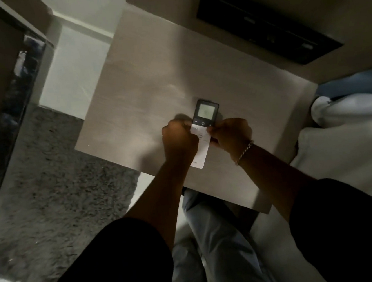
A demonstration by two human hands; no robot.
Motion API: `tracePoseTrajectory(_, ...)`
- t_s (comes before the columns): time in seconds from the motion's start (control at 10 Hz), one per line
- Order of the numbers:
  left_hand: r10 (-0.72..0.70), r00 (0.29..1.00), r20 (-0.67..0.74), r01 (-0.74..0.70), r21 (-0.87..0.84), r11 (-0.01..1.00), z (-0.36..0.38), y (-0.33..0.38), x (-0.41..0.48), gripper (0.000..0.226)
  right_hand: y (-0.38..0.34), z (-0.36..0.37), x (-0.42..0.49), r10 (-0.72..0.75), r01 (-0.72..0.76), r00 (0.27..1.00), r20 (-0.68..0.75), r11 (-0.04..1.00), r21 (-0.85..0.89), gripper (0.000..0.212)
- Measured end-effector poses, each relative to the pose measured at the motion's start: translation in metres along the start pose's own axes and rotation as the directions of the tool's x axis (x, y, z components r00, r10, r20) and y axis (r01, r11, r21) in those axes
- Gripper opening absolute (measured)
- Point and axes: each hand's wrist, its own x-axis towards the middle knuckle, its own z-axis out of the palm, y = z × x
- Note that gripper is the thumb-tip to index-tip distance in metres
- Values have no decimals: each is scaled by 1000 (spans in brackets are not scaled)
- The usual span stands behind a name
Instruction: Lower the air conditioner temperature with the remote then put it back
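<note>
A slim air conditioner remote (203,125) with a dark upper part, a grey screen and a white lower body is over the pale bedside table (143,94), near its right side. My left hand (179,140) grips the remote's left edge with curled fingers. My right hand (231,133), with a chain bracelet on the wrist, pinches its right edge. Whether the remote rests on the tabletop or is held just above it, I cannot tell. The air conditioner is out of sight.
A dark panel (266,22) is mounted on the wall behind the table. White and blue bedding (350,123) lies at the right. A grey shaggy rug (54,182) covers the floor at the left, beside a dark glossy cabinet edge (16,108). My legs (218,240) stand below the table's front edge.
</note>
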Motion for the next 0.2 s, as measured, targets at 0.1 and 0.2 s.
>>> tracePoseTrajectory(0.1, 43, 996, 82, -47, 50, 998, -8, 1, 0, 17, 1, 3, 3, -24, 20, 998, -50, 996, -82, 18)
tracePoseTrajectory(0.2, 78, 991, 108, -80, 14, 997, -31, 2, -2, 20, -10, 3, -10, -63, 36, 992, -110, 971, -235, 22)
